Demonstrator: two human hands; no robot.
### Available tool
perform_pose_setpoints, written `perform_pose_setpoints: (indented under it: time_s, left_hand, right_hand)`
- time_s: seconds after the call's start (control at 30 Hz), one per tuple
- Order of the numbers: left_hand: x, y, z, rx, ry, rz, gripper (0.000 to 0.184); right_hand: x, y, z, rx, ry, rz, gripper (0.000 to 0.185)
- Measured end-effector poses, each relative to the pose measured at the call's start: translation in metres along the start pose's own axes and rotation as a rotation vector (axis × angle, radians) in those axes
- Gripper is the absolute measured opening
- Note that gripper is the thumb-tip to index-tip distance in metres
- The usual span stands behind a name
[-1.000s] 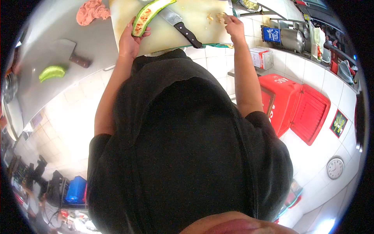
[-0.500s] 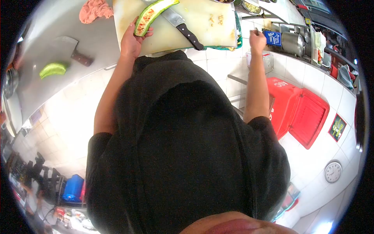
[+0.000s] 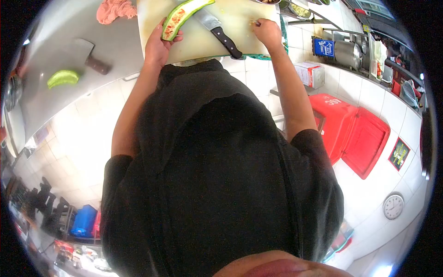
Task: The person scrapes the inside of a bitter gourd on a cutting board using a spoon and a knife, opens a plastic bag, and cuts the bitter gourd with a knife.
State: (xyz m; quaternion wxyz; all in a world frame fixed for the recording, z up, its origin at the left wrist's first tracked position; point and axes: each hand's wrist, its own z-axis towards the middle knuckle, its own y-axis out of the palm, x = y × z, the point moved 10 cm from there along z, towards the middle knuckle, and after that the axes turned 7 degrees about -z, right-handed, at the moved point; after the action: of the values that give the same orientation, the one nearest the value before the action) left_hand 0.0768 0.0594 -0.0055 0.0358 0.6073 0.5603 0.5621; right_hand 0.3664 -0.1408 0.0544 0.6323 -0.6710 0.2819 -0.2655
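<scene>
My left hand (image 3: 159, 45) is wrapped round the lower end of a long green vegetable half (image 3: 176, 21), whose cut side shows reddish seeds and a pale hollow. Beneath it lies a cutting board (image 3: 194, 45). A knife (image 3: 223, 38) with a black handle rests on the board, its blade partly under the vegetable. Over the board's right part, my right hand (image 3: 267, 33) is closed, fingertips down by small brownish bits; whether it holds anything is too small to tell.
On the steel counter (image 3: 41, 46) at left are a pink cloth (image 3: 114, 10), a cleaver (image 3: 94, 62) and a green vegetable piece (image 3: 63, 78). At right stand an open red cooler (image 3: 339, 120), a white box (image 3: 311, 75) and a metal pot (image 3: 347, 51).
My right hand went right, off the board's edge, and has come back over the board beside the small bits. My left hand still holds the vegetable half.
</scene>
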Motion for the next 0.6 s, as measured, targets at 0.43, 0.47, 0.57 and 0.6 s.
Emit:
perform_pose_setpoints:
  time_s: [0.43,0.47,0.57,0.6]
  left_hand:
    - [-0.003,-0.003,0.001,-0.014,-0.004,-0.076,0.049]
    - [-0.005,-0.005,0.003,-0.023,-0.003,-0.093,0.049]
    - [-0.007,-0.006,0.006,-0.064,0.026,-0.044,0.048]
    - [-0.006,-0.007,0.006,-0.044,0.047,0.002,0.048]
  right_hand:
    - [0.033,0.007,-0.028,-0.044,0.251,0.562,0.025]
    - [0.027,0.002,-0.039,-0.050,0.266,0.644,0.024]
    - [0.026,0.037,-0.067,-0.314,0.478,1.194,0.020]
    - [0.003,0.017,-0.075,-0.227,0.477,1.395,0.012]
